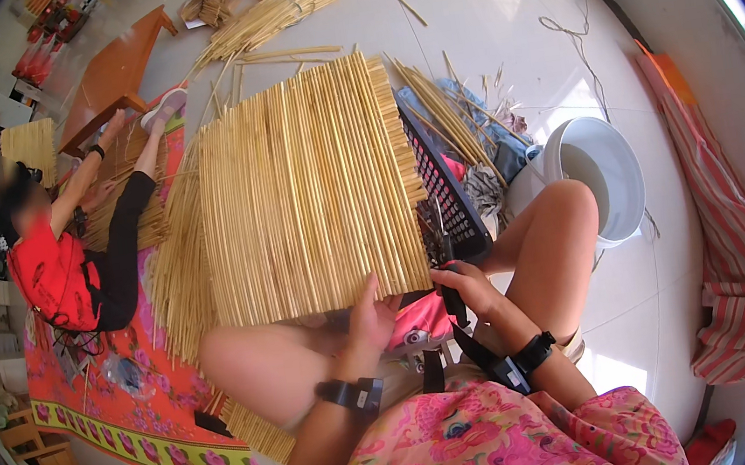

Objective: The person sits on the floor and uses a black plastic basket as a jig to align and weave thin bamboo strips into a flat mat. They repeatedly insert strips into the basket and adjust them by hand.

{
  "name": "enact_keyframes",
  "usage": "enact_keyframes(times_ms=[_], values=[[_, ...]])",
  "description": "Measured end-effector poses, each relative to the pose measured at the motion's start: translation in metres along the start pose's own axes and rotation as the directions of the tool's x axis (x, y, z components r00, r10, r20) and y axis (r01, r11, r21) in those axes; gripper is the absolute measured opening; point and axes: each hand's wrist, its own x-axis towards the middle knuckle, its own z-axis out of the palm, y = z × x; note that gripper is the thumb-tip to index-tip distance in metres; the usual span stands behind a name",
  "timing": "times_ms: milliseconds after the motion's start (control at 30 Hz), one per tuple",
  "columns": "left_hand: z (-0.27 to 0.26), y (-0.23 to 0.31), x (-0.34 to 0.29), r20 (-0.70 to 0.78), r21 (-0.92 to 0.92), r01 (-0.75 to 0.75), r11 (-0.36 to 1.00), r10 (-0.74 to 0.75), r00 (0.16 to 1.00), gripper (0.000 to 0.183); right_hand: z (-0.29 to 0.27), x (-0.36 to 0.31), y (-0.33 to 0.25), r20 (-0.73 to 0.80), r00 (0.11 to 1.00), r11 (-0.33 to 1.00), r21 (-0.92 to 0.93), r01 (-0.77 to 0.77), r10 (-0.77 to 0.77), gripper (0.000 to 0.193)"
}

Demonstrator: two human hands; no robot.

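A panel of straight yellow stalks [302, 195], laid side by side, rests over my lap and fills the middle of the view. My left hand [369, 322] grips its near edge, thumb on top and the other fingers underneath. At the panel's near right corner, my right hand [471, 289] is closed round a black-handled tool [449, 290]. Its narrow metal part points away from me, beside the panel's right edge. The tool's exact kind is hard to make out.
A black plastic basket [452, 194] stands right of the panel, with loose stalks [447, 119] beyond it. A pale bucket [605, 178] is at my right. On the left, another person [56, 255] sits on a red floral mat [126, 397]. More stalks [287, 13] lie farther off.
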Motion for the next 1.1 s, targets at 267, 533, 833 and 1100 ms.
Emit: enact_keyframes(times_ms=[267,533,833,1100], values=[[-0.010,0.004,-0.010,-0.053,0.073,-0.126,0.989,0.130,0.990,0.034,0.007,-0.004,-0.017,0.071,0.986,0.981,0.106,-0.161,0.154,0.020],[-0.018,0.007,-0.010,-0.044,0.072,-0.099,0.992,0.103,0.994,0.033,0.004,-0.009,-0.001,-0.101,0.993,0.998,0.002,-0.060,0.060,0.032],[-0.014,0.008,-0.012,-0.111,0.105,-0.075,0.992,0.086,0.990,0.030,0.008,-0.012,0.005,-0.076,0.992,0.994,0.006,-0.105,0.105,0.035],[-0.011,0.006,-0.012,-0.035,0.098,-0.133,0.986,0.137,0.990,0.033,0.010,0.000,0.006,-0.034,0.990,0.979,0.162,-0.126,0.134,0.032]])
